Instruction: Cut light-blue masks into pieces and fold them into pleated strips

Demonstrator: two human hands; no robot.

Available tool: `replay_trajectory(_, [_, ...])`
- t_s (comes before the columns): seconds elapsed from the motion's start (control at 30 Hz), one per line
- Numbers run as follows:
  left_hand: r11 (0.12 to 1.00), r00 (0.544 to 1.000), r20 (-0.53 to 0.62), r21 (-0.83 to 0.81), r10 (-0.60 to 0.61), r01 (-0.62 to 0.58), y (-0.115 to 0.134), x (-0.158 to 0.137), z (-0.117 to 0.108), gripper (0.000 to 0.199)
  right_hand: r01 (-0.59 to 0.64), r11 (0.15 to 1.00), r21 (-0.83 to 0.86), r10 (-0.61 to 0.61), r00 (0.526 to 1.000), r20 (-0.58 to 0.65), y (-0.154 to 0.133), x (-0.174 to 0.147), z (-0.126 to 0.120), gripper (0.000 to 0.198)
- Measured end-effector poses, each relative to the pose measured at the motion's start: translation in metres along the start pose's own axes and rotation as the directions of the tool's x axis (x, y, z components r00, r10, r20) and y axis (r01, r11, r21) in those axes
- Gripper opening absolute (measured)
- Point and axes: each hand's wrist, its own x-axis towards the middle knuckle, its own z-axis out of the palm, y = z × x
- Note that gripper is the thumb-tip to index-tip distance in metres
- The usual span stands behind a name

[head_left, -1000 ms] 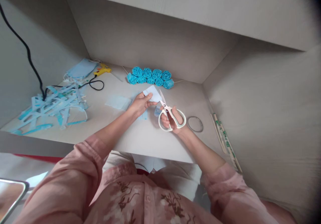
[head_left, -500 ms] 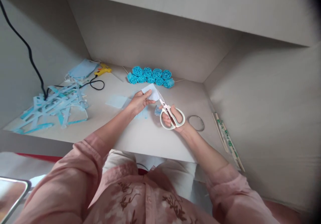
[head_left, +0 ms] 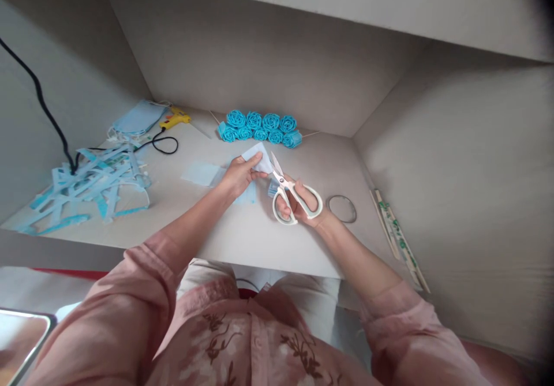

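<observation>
Both arms reached forward from the lower corners and converged; hands near each other, not touching. Left forearm (head_left: pixel 194 216) ran up and right, bare below the elbow, left wrist (head_left: pixel 224 188) roughly in line. Left hand (head_left: pixel 240 175) was in a pinch: thumb (head_left: pixel 255 160) extended on top, fingers underneath, mostly hidden. Right forearm (head_left: pixel 359 253) angled up and left, right wrist (head_left: pixel 319 222) about straight. Right hand (head_left: pixel 306 197) was in a spread grip, thumb held off from the bent fingers. Some right fingers were hidden, so couldn't count them.
</observation>
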Motion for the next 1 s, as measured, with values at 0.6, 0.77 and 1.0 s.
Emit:
replay_trajectory(0.6, [0.996, 0.989, 0.133, 0.076, -0.058, 0.048, -0.012, -0.009, 0.007, 0.029, 0.111, 0.993, -0.034, -0.114, 0.985, -0.129, 0.005, 0.002, 0.003, 0.090])
replay_trajectory(0.77, [0.996, 0.990, 0.138, 0.083, -0.033, 0.022, -0.014, -0.007, 0.005, 0.030, 0.133, 0.990, -0.036, -0.138, 0.969, -0.207, 0.007, 0.003, 0.006, 0.095])
replay_trajectory(1.0, [0.995, 0.992, 0.120, 0.096, -0.026, 0.014, -0.013, -0.005, 0.003, 0.033, 0.145, 0.988, -0.045, -0.152, 0.960, -0.234, 0.008, 0.002, 0.008, 0.092])
